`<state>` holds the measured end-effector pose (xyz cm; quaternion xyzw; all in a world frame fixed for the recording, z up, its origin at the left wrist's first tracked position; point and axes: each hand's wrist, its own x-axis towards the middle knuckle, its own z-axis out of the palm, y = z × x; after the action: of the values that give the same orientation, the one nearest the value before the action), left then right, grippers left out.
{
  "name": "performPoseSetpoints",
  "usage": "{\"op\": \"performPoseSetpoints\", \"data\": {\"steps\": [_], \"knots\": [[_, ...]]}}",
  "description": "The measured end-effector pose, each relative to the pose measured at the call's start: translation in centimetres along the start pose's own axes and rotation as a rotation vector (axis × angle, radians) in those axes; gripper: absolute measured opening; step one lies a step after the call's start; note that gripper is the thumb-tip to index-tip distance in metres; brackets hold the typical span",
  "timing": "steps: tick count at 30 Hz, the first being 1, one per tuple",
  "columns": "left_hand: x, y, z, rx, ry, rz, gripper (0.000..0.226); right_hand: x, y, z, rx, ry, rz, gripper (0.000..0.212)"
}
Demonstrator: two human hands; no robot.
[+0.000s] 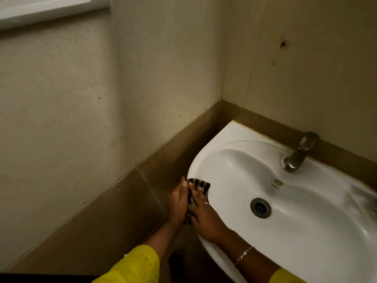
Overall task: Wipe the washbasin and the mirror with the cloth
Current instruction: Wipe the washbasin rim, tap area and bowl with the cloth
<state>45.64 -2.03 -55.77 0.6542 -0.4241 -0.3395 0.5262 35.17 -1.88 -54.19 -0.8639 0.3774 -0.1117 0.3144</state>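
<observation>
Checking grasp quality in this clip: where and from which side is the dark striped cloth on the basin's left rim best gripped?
Probably at the free striped end of the dark striped cloth, coming from above the white ceramic washbasin rim. That end lies flat and exposed; the near part is pinched between the left hand and right hand.

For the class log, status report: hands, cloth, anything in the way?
Both hands, left and right, on striped cloth. Cloth pressed on washbasin left rim. Nothing in the way.
</observation>
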Motion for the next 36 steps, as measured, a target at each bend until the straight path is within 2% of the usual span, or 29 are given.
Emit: {"op": "performPoseSetpoints", "data": {"steps": [2, 6, 10, 12, 14, 16, 18, 21, 24, 28, 32, 36], "knots": [[0.0, -0.2, -0.2, -0.022, -0.017, -0.031, 0.061, -0.6, -0.6, 0.9, -0.088, 0.066, 0.036, 0.055], [0.5, 0.9, -0.5, -0.106, -0.059, -0.136, 0.055, 0.8, -2.7, -0.3, -0.164, -0.031, 0.202, 0.068], [1.8, 0.8, -1.4, -0.086, -0.113, -0.235, 0.075, 3.2, -4.1, -0.1, -0.075, 0.05, 0.401, 0.066], [1.9, 0.7, -1.8, -0.023, -0.18, -0.22, 0.065, 4.0, -4.0, 0.3, -0.064, 0.096, 0.485, 0.071], [1.5, 1.5, -1.9, 0.033, -0.238, -0.163, 0.045, 4.0, -3.9, 0.4, -0.09, 0.118, 0.54, 0.077], [1.5, 1.8, -1.9, 0.071, -0.264, -0.115, 0.034, 3.4, -4.0, 0.6, -0.093, 0.114, 0.56, 0.076], [1.8, 2.1, -1.6, 0.123, -0.247, -0.1, 0.032, 2.4, -4.2, 0.8, -0.122, 0.095, 0.544, 0.071], [2.5, 2.8, -1.0, 0.328, -0.267, -0.103, 0.031, 0.2, -4.3, 1.3, -0.173, 0.077, 0.503, 0.072], [3.2, 2.7, -0.2, 0.581, -0.327, -0.126, 0.049, -2.8, -4.1, 1.8, -0.225, 0.028, 0.528, 0.071], [3.5, 3.1, 0.1, 0.65, -0.335, -0.157, 0.059, -4.1, -4.2, 2.4, -0.357, 0.066, 0.581, 0.085], [3.4, 3.5, 0.2, 0.635, -0.317, -0.192, 0.056, -2.3, -4.1, 3.3, -0.343, 0.124, 0.609, 0.072], [3.2, 3.7, 0.3, 0.626, -0.299, -0.19, 0.046, 0.6, -4.7, 2.6, -0.323, 0.178, 0.663, 0.04]]}}
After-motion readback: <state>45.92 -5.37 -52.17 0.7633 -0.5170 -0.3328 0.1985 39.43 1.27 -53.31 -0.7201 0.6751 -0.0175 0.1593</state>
